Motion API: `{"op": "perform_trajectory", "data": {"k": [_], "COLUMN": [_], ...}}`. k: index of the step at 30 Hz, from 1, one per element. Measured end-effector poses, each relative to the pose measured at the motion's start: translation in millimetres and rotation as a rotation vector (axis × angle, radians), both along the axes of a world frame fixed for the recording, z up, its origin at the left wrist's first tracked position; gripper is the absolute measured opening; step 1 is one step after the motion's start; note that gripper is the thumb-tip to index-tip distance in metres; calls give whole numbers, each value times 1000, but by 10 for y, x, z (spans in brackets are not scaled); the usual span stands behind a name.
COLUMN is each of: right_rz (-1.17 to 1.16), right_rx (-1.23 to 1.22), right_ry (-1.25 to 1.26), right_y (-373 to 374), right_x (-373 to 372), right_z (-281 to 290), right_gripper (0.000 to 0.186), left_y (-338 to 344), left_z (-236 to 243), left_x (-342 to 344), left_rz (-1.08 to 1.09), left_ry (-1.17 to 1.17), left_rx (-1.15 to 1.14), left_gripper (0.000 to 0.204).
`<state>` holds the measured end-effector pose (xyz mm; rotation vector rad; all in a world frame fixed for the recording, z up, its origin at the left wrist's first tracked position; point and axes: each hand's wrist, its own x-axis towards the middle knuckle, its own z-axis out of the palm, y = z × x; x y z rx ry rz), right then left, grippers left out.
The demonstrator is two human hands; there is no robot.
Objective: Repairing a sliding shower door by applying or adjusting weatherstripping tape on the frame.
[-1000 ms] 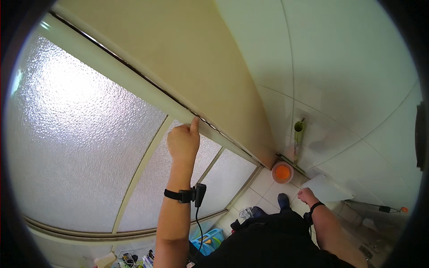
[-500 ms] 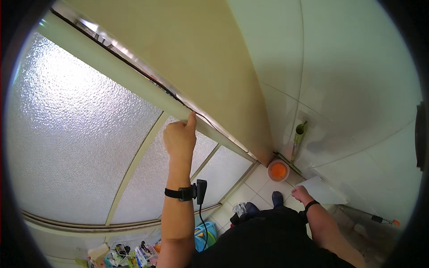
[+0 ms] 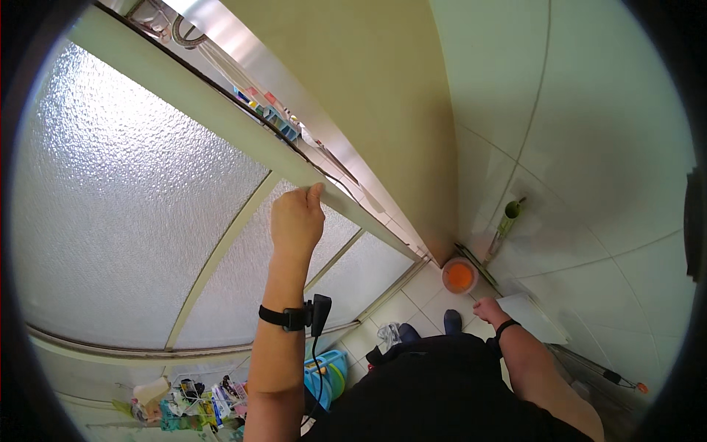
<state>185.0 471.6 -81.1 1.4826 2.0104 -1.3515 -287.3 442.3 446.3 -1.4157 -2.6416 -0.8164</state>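
My left hand (image 3: 298, 219) is closed on the pale frame of a sliding door (image 3: 184, 103) with frosted panes. Its curled fingers are turned away from me, and the thumb lies along the frame edge. A black band with a small black device (image 3: 318, 315) and a cable is strapped round that wrist. Between the door edge and a beige panel (image 3: 368, 96), a narrow gap opens onto a bright space with blue and red items. My right hand (image 3: 488, 311) hangs low on the right, its fingers curled in with nothing visible in them. Nearest to it is a white flat-topped object (image 3: 532, 318).
A small tub with orange contents (image 3: 459, 276) stands on the tiled floor (image 3: 423, 286) ahead of my dark shoes. A green holder (image 3: 513, 209) is on the white tiled wall. At lower left are a rack of bottles and packets (image 3: 210, 404) and blue basins (image 3: 326, 372).
The gap between the sliding door and the beige panel has widened, showing more beyond it. My left hand stays on the door frame. My right hand remains low and curled; the view has shifted slightly.
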Motion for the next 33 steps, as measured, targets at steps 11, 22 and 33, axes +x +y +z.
{"op": "perform_trajectory", "data": {"k": [11,22,33], "right_rz": [-100,-167,-177], "right_rx": [28,-10,-30], "right_ry": [-32,-75,11], "right_y": [-281,-530,-285], "right_x": [-28,508,229], "right_z": [267,256,402], "right_gripper": [27,25,28], "left_y": [88,122,146], "left_z": [-19,126,55], "left_x": [-20,218,120], "left_rz": [-122,171,261], "left_ry": [152,53,-44], "left_rx": [-68,3,-16], "left_gripper": [42,58,67]}}
